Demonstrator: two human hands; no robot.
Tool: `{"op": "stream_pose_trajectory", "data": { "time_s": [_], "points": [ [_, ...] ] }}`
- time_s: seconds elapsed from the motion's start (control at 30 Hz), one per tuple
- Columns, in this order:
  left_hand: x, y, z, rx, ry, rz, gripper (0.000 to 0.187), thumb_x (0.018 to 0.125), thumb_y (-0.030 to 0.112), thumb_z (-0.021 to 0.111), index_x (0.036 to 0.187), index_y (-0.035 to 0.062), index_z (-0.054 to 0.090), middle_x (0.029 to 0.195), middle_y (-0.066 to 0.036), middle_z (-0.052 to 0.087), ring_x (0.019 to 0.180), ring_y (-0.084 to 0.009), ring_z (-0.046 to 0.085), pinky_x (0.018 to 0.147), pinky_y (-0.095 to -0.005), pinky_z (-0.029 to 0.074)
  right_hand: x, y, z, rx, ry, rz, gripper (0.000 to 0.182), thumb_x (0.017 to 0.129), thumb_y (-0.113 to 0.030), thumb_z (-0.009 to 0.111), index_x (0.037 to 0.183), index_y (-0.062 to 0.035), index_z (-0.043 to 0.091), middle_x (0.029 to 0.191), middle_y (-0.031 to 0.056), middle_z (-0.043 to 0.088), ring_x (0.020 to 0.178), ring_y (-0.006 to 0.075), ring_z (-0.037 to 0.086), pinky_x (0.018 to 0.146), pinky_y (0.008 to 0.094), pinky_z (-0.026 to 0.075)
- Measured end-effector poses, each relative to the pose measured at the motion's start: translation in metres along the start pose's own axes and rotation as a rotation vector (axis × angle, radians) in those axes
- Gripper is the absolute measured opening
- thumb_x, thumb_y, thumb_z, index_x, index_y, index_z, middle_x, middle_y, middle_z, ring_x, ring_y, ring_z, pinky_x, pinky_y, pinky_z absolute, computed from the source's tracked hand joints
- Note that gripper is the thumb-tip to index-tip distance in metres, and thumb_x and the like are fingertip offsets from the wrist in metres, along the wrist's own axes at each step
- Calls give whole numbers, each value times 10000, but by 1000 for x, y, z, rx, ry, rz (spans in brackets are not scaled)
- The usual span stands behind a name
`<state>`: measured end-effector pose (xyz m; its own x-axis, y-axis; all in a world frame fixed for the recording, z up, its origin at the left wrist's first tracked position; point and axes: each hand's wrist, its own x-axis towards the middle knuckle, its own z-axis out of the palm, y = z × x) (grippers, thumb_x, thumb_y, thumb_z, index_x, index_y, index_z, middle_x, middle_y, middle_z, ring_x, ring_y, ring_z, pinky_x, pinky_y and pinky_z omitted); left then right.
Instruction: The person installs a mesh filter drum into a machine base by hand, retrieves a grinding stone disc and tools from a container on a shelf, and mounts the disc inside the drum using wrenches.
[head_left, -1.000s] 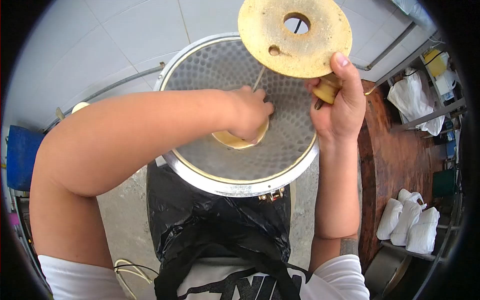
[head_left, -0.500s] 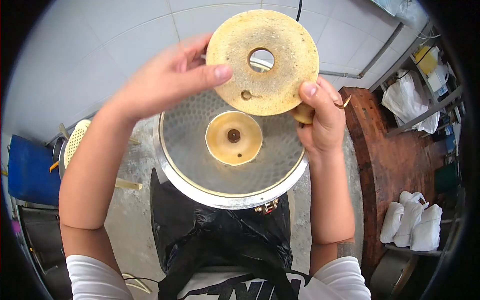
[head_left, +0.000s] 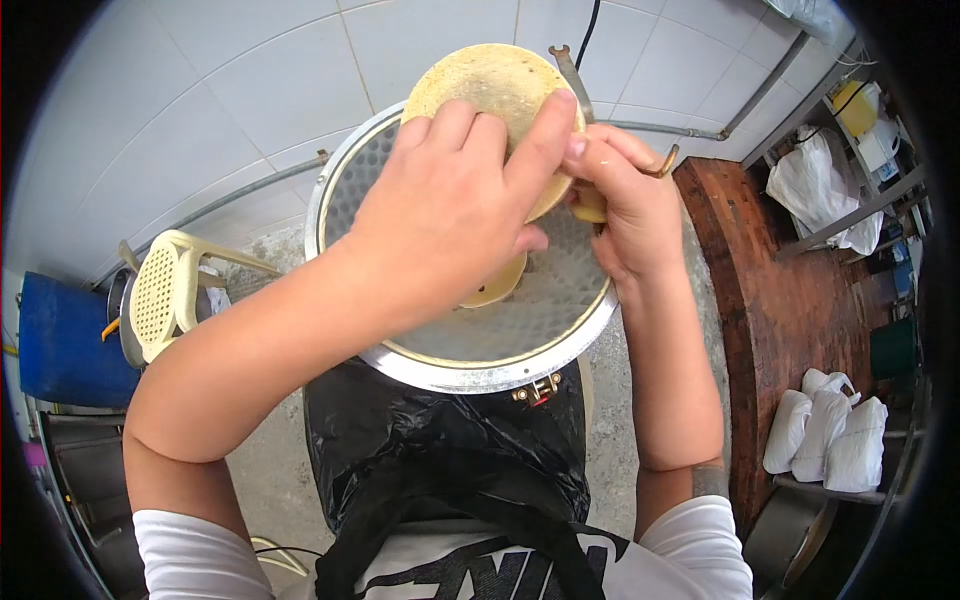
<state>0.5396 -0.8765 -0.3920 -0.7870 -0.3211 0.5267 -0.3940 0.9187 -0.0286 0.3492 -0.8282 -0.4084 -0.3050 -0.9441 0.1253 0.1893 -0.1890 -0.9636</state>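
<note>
Yellow disc is pinched at its edge by the right hand, a smaller yellow piece tucked beneath, likely to free the left hand, which is laid across the disc's face, grip unclear. Dimpled drum is seen below both hands.

Above the drum, the left hand is covering much of the disc and most of the cup. The right hand is concealing the wrench's lower end. Right of the drum, shelf items are looking too small to tell.
</note>
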Motion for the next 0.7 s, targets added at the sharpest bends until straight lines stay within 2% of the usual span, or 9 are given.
{"op": "stream_pose_trajectory", "data": {
  "time_s": [0.07,0.2,0.27,0.3,0.37,0.4,0.53,0.6,0.7],
  "points": [
    [4,1,9,-71,49,-98,971,777,245,904,1559,-1,383,1172,-186,645,1067,-398,604,968,-459,500,5,7,-5,-23,-28,-23,210,906,-250,818,838,-60,760,760,-35,639,698,80,548,664,244,433],
    [-2,5,6,-133,198,-137,827,876,105,785,1574,-9,357,1241,-171,653,1125,-368,627,1000,-443,512,-4,3,6,-38,27,-60,340,934,-374,829,915,-38,786,753,-45,622,705,75,552,662,249,452],
    [-8,6,-2,-1014,129,-710,621,973,153,669,1521,-17,432,1280,-184,669,1181,-250,645,1032,-403,515,-5,5,1,-58,56,-64,346,947,-375,822,979,-32,793,822,-21,657,718,86,573,678,251,468],
    [-10,2,-3,-1008,126,-708,621,973,153,669,1521,-17,432,1280,-184,669,1181,-250,645,1032,-403,515,-4,6,0,-85,77,-73,359,960,-375,815,1042,-25,799,890,4,692,732,97,593,694,254,484],
    [-16,-5,-4,-1553,138,-973,491,1031,151,552,1482,-25,473,1308,-138,663,1222,-178,632,1059,-369,512,-4,7,-1,-55,123,-79,350,952,-362,826,1032,-23,802,866,-3,680,725,92,583,677,248,474],
    [-20,-6,-4,-1572,178,-1058,444,1033,128,523,1449,-25,503,1348,-132,647,1226,-206,638,1079,-375,511,-2,9,-1,-91,113,-83,355,953,-370,823,1034,-25,801,856,-3,675,723,89,578,668,248,470],
    [-30,-13,-9,-1724,369,-1029,428,1039,122,505,1441,-24,504,1387,-140,631,1255,-223,635,1103,-389,509,-3,5,4,-241,129,-41,387,933,-400,836,991,-20,793,749,-32,633,693,61,537,630,249,447],
    [-30,-13,-14,-1789,606,-994,420,1055,133,499,1445,-22,501,1410,-148,618,1294,-235,624,1130,-406,502,-1,8,4,-211,85,-21,392,938,-396,829,998,-11,788,764,-19,647,699,68,546,631,253,452],
    [-29,-16,-13,-1896,611,-859,460,1084,163,491,1486,-58,464,1495,-194,575,1358,-263,606,1168,-416,490,-1,3,5,-15,-45,58,394,944,-380,815,1009,7,774,804,10,677,715,85,567,639,262,465]
  ]
}}
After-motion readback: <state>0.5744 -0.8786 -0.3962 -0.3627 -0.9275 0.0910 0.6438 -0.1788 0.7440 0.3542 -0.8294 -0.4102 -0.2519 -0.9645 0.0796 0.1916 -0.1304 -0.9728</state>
